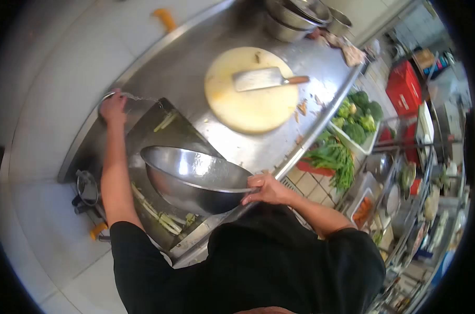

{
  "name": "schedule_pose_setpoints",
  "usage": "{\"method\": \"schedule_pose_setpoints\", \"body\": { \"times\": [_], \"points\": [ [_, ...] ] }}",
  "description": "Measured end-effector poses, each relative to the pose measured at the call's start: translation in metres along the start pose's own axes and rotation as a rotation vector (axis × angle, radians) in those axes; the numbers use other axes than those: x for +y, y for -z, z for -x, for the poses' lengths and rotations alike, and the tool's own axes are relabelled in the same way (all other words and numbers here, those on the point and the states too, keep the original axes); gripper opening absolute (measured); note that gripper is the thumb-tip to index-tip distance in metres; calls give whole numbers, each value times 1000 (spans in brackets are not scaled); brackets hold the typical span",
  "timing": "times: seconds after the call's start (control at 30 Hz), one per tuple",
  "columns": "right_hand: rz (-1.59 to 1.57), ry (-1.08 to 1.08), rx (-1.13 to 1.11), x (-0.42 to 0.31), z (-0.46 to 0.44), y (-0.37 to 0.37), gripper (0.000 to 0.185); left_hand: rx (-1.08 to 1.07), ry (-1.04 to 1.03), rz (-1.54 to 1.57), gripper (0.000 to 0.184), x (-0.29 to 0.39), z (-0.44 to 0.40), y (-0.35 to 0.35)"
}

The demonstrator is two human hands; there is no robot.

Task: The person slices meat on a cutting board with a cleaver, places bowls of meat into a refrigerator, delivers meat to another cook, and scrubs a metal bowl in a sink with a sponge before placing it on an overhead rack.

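Note:
My right hand point(267, 189) grips the rim of a large stainless steel mixing bowl point(190, 180), thumb and fingers closed on its edge. The bowl is tilted over the sink basin point(143, 131), its wet inside facing away from me. At the far left my left hand point(113, 107) closes around a shiny curved metal piece that looks like a tap spout point(107, 96). A thin water stream point(143, 98) runs from beside its fingers toward the basin. Pale green vegetable stalks point(156, 212) lie in the basin near me, and a few stalk pieces point(166, 120) lie at its far corner.
On the steel counter, a cleaver point(263, 79) rests on a round cutting board point(222, 99). Stacked metal bowls point(284, 29) stand at the back. To the right are a broccoli tub point(359, 118), leafy greens point(332, 159) and a crowded shelf rack point(405, 199). A pot-like item point(88, 188) sits left.

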State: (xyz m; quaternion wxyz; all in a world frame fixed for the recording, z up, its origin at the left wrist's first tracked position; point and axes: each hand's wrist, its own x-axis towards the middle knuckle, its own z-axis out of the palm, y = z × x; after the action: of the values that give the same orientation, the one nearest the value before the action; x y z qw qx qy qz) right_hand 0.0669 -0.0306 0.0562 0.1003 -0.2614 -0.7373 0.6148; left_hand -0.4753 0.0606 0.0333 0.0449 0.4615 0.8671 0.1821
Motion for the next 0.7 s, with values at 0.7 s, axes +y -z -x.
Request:
{"method": "schedule_pose_setpoints", "body": {
  "times": [0.7],
  "points": [
    [-996,-123,181,19,31,79,53,-323,420,1329,56,29,255,-46]
  ]
}}
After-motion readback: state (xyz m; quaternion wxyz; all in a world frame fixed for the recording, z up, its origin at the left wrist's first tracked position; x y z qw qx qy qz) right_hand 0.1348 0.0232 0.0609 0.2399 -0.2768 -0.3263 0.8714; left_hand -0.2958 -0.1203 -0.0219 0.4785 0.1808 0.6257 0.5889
